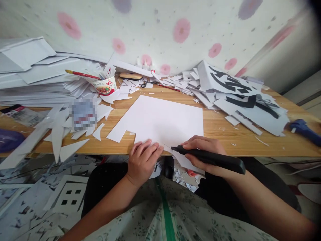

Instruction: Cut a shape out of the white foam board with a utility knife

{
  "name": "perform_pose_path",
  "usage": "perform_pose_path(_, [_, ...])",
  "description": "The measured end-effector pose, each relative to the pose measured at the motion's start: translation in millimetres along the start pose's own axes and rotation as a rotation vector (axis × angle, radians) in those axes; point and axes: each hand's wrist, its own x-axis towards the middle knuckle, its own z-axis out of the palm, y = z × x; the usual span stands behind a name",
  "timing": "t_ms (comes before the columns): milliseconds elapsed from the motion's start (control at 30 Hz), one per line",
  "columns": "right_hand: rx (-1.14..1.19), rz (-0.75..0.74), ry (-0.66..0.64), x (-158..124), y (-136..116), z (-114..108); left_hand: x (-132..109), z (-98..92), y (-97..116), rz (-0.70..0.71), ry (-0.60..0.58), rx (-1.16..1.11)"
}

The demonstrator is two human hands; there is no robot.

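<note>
A white foam-like board (170,117) lies on the wooden table, with a stepped cut-out at its left and its near part jutting past the front edge. My left hand (144,160) rests on the board's near edge, fingers stretched flat on top; its thumb is hard to make out. In my right hand (208,150) is a black-handled knife (218,159), gripped with the fingers wrapped round it. Its thin tip points left and touches the board just right of my left fingertips. A narrow slit runs from the tip toward the near edge.
A paper cup (106,87) holds white strips and a red brush (82,74). White sheets (32,80) are stacked at left. Offcuts and a sheet with black strokes (225,80) pile up at right, near a blue-handled tool (304,130). Scraps (67,197) litter the floor.
</note>
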Motion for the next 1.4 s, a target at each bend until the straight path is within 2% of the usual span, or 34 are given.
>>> perform_pose_path(167, [-0.014, 0.068, 0.088, -16, -4, 0, -2, 1.5, -1, -0.002, 0.001, -0.004])
perform_pose_path(400, [-0.062, 0.112, 0.136, -37, -13, 13, -3, 1.5, -1, -0.006, -0.017, -0.022])
perform_pose_path(567, [-0.113, 0.147, 0.146, -42, -24, 19, -1, -0.8, -1, -0.008, -0.009, -0.033])
perform_pose_path(767, [-0.158, 0.108, 0.154, -46, -32, 22, 2, -1.4, 0, -0.008, -0.008, -0.035])
perform_pose_path(900, [-0.142, 0.198, 0.171, -55, -37, 22, 2, 0.1, 0, -0.010, -0.008, -0.034])
perform_pose_path(1033, [-0.070, 0.350, 0.154, -78, -44, 21, 1, 0.1, 0, -0.029, -0.015, -0.054])
perform_pose_path(1100, [-0.021, 0.395, 0.234, -92, -42, 17, 3, -4.0, 2, -0.048, -0.046, -0.079])
perform_pose_path(1167, [0.062, 0.435, 0.377, -103, -37, 11, 3, -12.7, 7, -0.083, -0.068, -0.107])
perform_pose_path(1267, [0.260, 0.489, 0.598, -109, -25, 3, 2, -28.7, 23, -0.192, 0.000, -0.238])
perform_pose_path(1300, [0.336, 0.498, 0.664, -108, -21, 1, 1, -32.4, 30, -0.272, 0.000, -0.336])
perform_pose_path(1333, [0.415, 0.505, 0.726, -105, -18, 0, 0, -34.2, 37, -0.379, -0.052, -0.469])
perform_pose_path(1400, [0.553, 0.534, 0.819, -97, -13, 0, 0, -31.3, 51, -0.659, -0.285, -0.801])
